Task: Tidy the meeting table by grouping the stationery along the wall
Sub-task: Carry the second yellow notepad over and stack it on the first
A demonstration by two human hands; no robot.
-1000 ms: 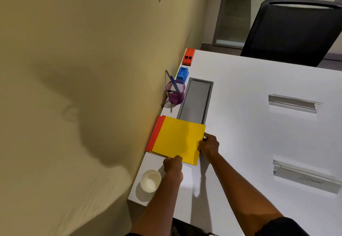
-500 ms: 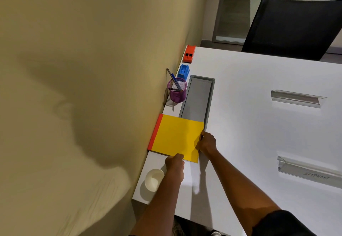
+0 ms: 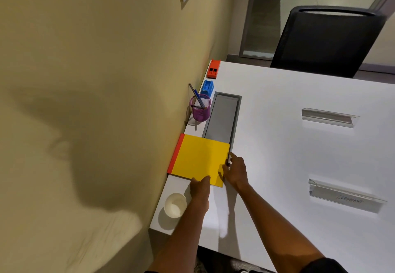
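A yellow notepad (image 3: 198,159) with a red spine lies flat on the white table (image 3: 277,161), its spine against the beige wall. My left hand (image 3: 199,189) holds the pad's near edge, thumb on the cover. At the pad's right edge, near the corner, my right hand (image 3: 235,172) grips it. Further along the wall stand a purple mesh pen cup (image 3: 201,111) with pens, a blue stationery piece (image 3: 207,87) and a red one (image 3: 213,69).
A white paper cup (image 3: 175,205) stands at the table's near corner by the wall. A grey recessed cable tray (image 3: 222,118) runs beside the pen cup. Two clear name-card holders (image 3: 329,117) (image 3: 344,198) lie to the right. A black chair (image 3: 327,41) stands at the far side.
The notepad has slid a little closer to the wall and settled flat with its spine along it. Both hands stay on its edges.
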